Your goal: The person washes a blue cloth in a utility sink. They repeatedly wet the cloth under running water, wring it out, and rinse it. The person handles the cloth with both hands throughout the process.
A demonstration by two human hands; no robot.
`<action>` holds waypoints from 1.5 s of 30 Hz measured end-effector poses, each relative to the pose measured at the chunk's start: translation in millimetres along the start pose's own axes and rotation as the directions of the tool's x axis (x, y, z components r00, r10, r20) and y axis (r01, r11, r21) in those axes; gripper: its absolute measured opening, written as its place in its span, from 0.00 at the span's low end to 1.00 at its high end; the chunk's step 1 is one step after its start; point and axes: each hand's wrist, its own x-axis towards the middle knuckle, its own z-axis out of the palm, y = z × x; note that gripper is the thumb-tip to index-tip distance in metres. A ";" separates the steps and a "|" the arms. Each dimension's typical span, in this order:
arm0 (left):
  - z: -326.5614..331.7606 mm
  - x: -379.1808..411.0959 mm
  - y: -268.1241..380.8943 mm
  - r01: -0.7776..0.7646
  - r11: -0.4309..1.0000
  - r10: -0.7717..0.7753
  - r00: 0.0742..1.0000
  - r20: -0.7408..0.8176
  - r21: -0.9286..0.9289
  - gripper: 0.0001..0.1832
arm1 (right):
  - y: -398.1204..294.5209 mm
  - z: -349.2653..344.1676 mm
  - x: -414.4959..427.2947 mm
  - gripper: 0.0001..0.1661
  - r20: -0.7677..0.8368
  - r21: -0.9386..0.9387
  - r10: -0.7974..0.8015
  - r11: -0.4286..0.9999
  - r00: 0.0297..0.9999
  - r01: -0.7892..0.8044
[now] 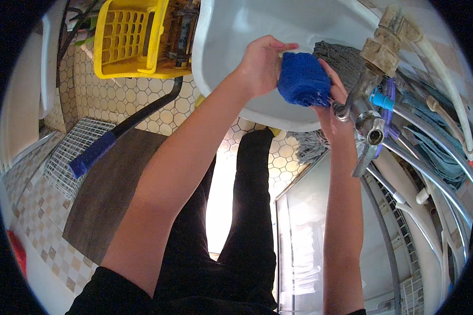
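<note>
Between my two hands is a bunched blue cloth (pixel 304 78), held over a pale grey basin (pixel 236 37). My left hand (pixel 262 65) grips its left side, with the index finger and thumb stretched out above it. My right hand (pixel 333 92) supports it from the right and below, partly hidden by the cloth and the tap. A metal tap (pixel 369 122) sticks out just right of that hand, and water seems to run from a spout near the cloth. Behind the cloth a dark grey cloth (pixel 339 59) lies in the basin.
A yellow mop wringer (pixel 122 39) with a blue-gripped handle (pixel 92 155) stands at left. Below it are a dark mat (pixel 118 189) and a white wire rack (pixel 77 153). Metal poles (pixel 429 161) and pipes crowd the right. A grey mop head (pixel 309 145) hangs under the basin.
</note>
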 end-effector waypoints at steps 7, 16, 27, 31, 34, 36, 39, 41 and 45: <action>-1.0 -15.9 -59.9 -0.068 0.997 0.064 0.988 -0.139 -0.025 0.32 | 36.8 -1.4 -8.0 0.24 -0.189 -0.020 -0.059 0.998 0.980 0.056; 28.4 -4.7 -78.7 -0.306 0.918 0.388 0.819 -0.423 0.251 0.23 | 18.1 21.1 41.4 0.22 -0.322 -0.863 -0.343 0.489 0.882 -0.126; 4.3 24.0 -54.4 -0.056 0.948 0.063 0.998 0.011 -0.314 0.22 | -17.3 91.2 -4.3 0.22 -0.132 -0.926 -0.360 0.378 0.924 0.015; 28.3 22.0 -78.2 -0.145 0.966 0.084 0.959 -0.271 -0.214 0.18 | -10.3 52.4 44.8 0.22 -0.327 -0.812 -0.303 0.575 0.895 -0.102; 21.4 29.7 -59.4 -0.147 0.944 0.239 0.921 -0.308 0.295 0.17 | 3.9 57.6 20.3 0.22 -0.419 -0.714 -0.336 0.696 0.844 -0.077; 7.2 36.3 -52.5 -0.266 0.885 0.344 0.927 -0.152 0.383 0.15 | 15.1 77.0 4.0 0.23 -0.400 -0.733 -0.476 0.680 0.783 0.039; -26.4 42.1 -71.4 -0.166 0.960 0.203 0.967 0.153 -0.226 0.13 | 3.1 72.3 20.6 0.21 -0.224 -0.854 -0.419 0.519 0.880 0.029; 1.8 39.3 -58.9 -0.065 0.998 0.066 0.989 -0.136 0.011 0.11 | 9.3 45.8 48.0 0.20 -0.401 -0.708 -0.274 0.698 0.874 -0.106; 33.1 26.2 -39.0 0.065 0.978 -0.001 0.951 -0.310 0.197 0.15 | 59.5 7.8 59.3 0.18 -0.641 -0.328 -0.142 0.939 0.755 -0.102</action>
